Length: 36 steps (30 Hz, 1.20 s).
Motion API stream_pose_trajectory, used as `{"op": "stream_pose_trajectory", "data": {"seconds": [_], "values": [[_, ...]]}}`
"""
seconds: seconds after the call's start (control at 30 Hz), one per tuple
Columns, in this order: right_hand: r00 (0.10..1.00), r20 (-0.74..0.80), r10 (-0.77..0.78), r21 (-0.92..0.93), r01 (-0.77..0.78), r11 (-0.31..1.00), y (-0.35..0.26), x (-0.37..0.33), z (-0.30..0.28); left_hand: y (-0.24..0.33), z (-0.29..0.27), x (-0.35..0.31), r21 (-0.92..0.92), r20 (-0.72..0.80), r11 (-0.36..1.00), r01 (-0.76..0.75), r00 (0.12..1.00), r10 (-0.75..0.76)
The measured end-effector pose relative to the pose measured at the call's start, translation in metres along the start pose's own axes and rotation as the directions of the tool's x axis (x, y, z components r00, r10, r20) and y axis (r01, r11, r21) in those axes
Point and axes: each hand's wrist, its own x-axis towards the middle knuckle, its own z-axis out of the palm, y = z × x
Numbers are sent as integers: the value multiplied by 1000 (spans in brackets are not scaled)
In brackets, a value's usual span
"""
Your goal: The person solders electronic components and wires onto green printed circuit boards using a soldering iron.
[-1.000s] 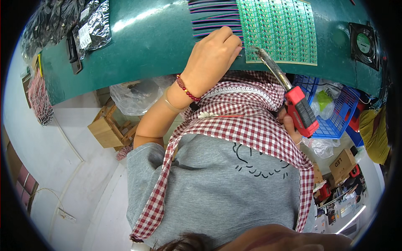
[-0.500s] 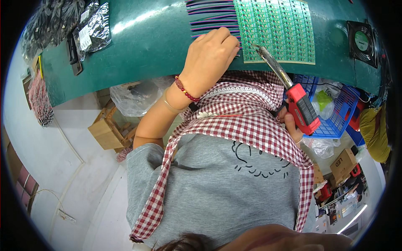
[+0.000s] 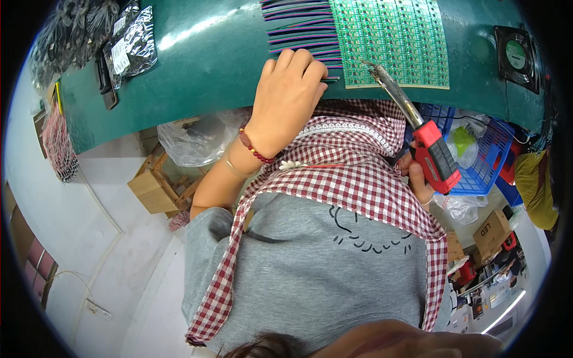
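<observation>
My left hand (image 3: 287, 98) bends over the table's near edge, its fingers curled down at the near end of a row of thin dark wires (image 3: 303, 30). A short wire end (image 3: 332, 79) sticks out from the fingertips toward a green circuit board panel (image 3: 391, 42); the pinch itself is hidden under the hand. On the right, my right hand (image 3: 419, 182) is closed around the red and black handle of a soldering iron (image 3: 437, 156). Its metal tip points up and left, over the panel's lower left part. Whether the tip touches the board I cannot tell.
Black bagged parts (image 3: 134, 45) and a dark-handled tool (image 3: 104, 80) lie at the left of the green table (image 3: 203, 65). A small black fan (image 3: 516, 58) stands at the right. Below the edge are a blue basket (image 3: 477, 170) and a wooden box (image 3: 156, 185).
My left hand has drawn back a little toward me and to the left, uncovering more wires. The soldering iron has shifted only slightly, its handle a touch lower and to the right.
</observation>
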Motion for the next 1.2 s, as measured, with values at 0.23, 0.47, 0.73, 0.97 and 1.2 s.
{"op": "stream_pose_trajectory", "data": {"seconds": [0.23, 0.47, 0.73, 0.97, 1.2], "values": [[1000, -1, -17, -5, 17, 1000, 1, 0, 0, -1, 2, 7, -87, -103, 996, -27, 995, 18], [1000, -5, -12, -15, 12, 1000, -3, 0, 2, -4, 5, 2, -141, -43, 989, -40, 998, 34], [989, -57, -133, -86, 128, 988, -6, 10, 10, -11, 2, 28, -306, -163, 951, -47, 987, -3], [972, -171, -162, 13, 166, 986, -7, 15, 4, -10, 27, 55, -300, -153, 952, -61, 988, 15], [970, -210, -124, -8, 125, 992, -9, 17, 4, -15, 21, 60, -362, -59, 931, 50, 995, -77]]}}
